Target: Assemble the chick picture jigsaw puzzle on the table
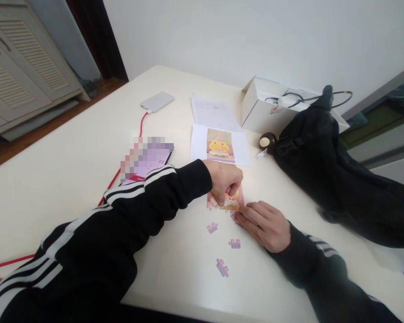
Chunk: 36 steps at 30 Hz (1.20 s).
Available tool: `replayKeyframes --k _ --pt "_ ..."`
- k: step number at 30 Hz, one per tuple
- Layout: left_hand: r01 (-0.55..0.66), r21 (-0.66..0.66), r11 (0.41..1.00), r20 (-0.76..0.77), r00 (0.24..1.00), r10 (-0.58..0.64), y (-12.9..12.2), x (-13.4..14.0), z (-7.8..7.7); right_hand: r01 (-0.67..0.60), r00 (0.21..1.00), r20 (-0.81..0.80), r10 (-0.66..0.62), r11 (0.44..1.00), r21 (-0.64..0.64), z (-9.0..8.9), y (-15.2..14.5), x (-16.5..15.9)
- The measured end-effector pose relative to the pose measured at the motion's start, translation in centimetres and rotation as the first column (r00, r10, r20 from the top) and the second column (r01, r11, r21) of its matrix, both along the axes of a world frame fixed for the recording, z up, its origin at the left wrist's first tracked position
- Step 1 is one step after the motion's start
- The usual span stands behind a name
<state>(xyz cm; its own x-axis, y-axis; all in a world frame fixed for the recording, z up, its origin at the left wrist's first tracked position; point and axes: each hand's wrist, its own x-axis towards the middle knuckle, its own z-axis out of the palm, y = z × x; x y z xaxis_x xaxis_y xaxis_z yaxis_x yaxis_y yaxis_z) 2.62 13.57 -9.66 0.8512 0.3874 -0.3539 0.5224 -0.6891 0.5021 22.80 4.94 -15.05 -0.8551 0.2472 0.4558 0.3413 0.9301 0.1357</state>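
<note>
**Head view: two hands at a small jigsaw on a cream desk**

Head camera looks down on the person's left hand (pixel 226 179), curled into a loose fist with knuckles up, fingertips pressing on the top of a partly built jigsaw puzzle (pixel 226 202); whether it pinches a piece cannot be told. The right hand (pixel 263 224) lies flat and open, palm down, fingers together and touching the puzzle's lower right edge. Both arms wear black sleeves with white stripes, the left one reaching across from the near left.

The puzzle sits near the middle of the desk (pixel 70 161), a smooth, pale, matt top. Its picture is pink and yellow cardboard. Three loose pieces (pixel 222 267), lilac with knobbed outlines, lie just in front of it, apart from each other.

Behind the puzzle lies a white sheet with a printed picture (pixel 219 144) of a yellow cartoon chick. A phone (pixel 148 161) rests to the left, its screen blurred save for "33". A red cable (pixel 114 179) runs to a flat grey power bank (pixel 157 101). A black fabric bag (pixel 330 161) slumps on the right, beside an open white box (pixel 256 107).
</note>
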Motion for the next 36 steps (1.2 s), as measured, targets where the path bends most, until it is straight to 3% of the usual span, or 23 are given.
replayKeyframes --k 9,13,17,23,29,36 --pt "-0.007 0.019 1.000 0.014 1.000 0.007 0.1 0.0 0.0 0.031 0.998 -0.058 -0.039 0.992 -0.125 0.4 -0.3 -0.3" --pt "0.005 0.050 0.999 0.025 1.000 -0.006 -0.1 0.0 -0.1 0.162 0.978 -0.092 -0.185 0.962 -0.221 1.6 -1.3 -0.3" --pt "-0.020 0.036 0.999 -0.003 1.000 0.020 -0.1 0.0 -0.1 0.277 0.954 -0.027 -0.299 0.912 -0.301 1.9 -2.3 -0.7" --pt "-0.009 0.030 1.000 0.017 1.000 0.009 -0.1 0.0 -0.1 0.274 0.961 0.080 -0.263 0.889 -0.368 1.7 -2.5 0.5" --pt "-0.015 -0.010 1.000 0.012 1.000 0.015 0.0 -0.1 -0.1 0.211 0.976 0.022 -0.219 0.905 -0.370 2.2 -1.9 -1.6" --pt "-0.011 -0.096 0.995 0.008 1.000 0.012 0.3 -0.2 0.0 0.279 0.960 0.057 -0.275 0.912 -0.301 0.9 -1.6 -5.2"
